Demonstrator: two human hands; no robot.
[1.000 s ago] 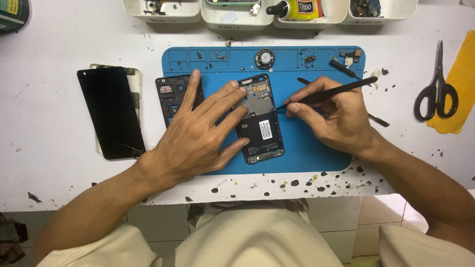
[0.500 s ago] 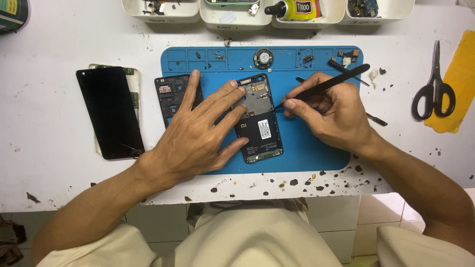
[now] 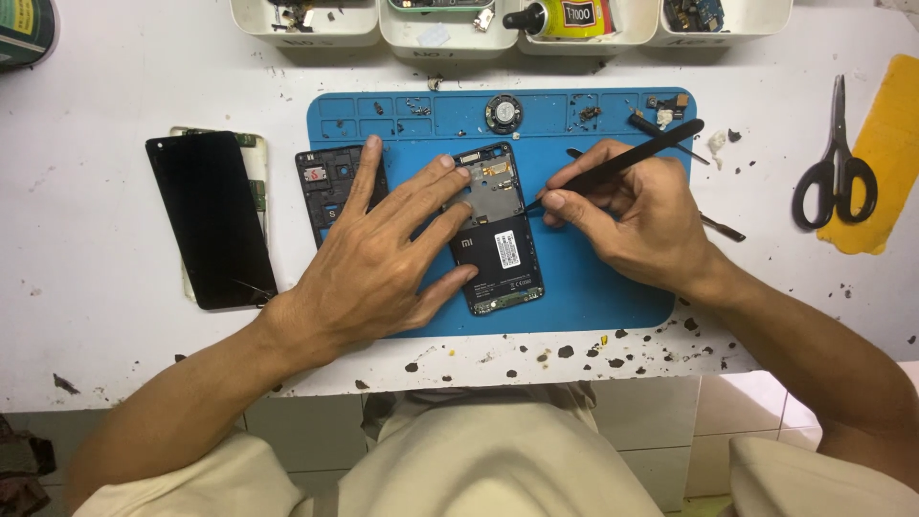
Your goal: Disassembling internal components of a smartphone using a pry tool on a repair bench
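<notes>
White bench top [image 3: 115, 77] is looking pretty beat up, black specks chipped all along the front edge, and I'm working on the blue repair mat [image 3: 613, 287] sitting in the middle of it. My left hand [image 3: 378, 263] is lying flat with the fingers spread, pressing down on the opened phone [image 3: 498, 239] to pin it to the mat; back cover's off, so the battery and the board are showing. My right hand [image 3: 637, 215] is pinching a pair of black tweezers [image 3: 622, 165], and the tip is poking in at the phone's right edge, up by the board. Just left of my hand a black inner frame [image 3: 325, 187] is lying on the mat's edge, and further left the black screen panel [image 3: 211, 220] is resting off the mat on the bench. Scissors [image 3: 835, 172] are sitting way off right, next to a yellow sheet [image 3: 885, 144]. White parts bins [image 3: 306, 24] are lining the back edge.
</notes>
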